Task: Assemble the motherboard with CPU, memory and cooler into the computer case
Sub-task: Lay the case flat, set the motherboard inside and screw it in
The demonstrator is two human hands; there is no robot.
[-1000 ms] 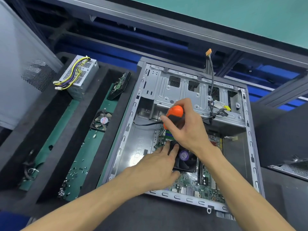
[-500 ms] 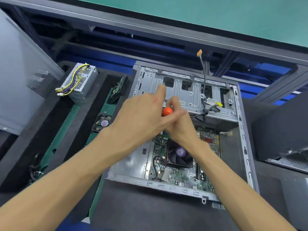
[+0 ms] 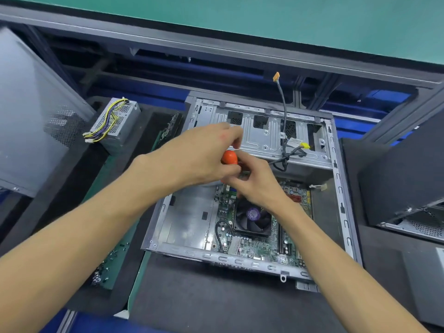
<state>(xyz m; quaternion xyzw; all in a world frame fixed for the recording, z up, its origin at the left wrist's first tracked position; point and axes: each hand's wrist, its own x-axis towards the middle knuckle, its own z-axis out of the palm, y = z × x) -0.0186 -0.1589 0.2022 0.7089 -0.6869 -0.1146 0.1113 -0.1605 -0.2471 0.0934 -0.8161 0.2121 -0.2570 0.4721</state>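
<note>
At the upper left of the frame a power supply [image 3: 115, 124], its yellow and purple leads bundled on top, rests on the dark foam of the bench [image 3: 216, 304], set aside, presumably, until the board is fixed. Below it, at lower left, a green strip carries a scatter of small screws [image 3: 105, 267], kept within reach of the left arm. At centre, the left hand [image 3: 204, 157] curls its fingers around the orange handle of a screwdriver [image 3: 229, 157], while the right hand [image 3: 254, 183] pinches the tool just beneath the handle; the shaft and tip are hidden by the hands, so the screw being addressed cannot be identified. The two-handed hold suggests steadying or repositioning the tool before driving. The computer case [image 3: 336, 188] lies on its side with its open face up, giving vertical access. Within it, the motherboard [image 3: 245, 248] sits flat in the lower centre, directly below and slightly right of the hands, its black cooler [image 3: 252, 216] partly covered by the right wrist; the memory slots lie to the cooler's right. At upper right, loose cables [image 3: 283, 116] rise from the drive bay, clear of the board.
</note>
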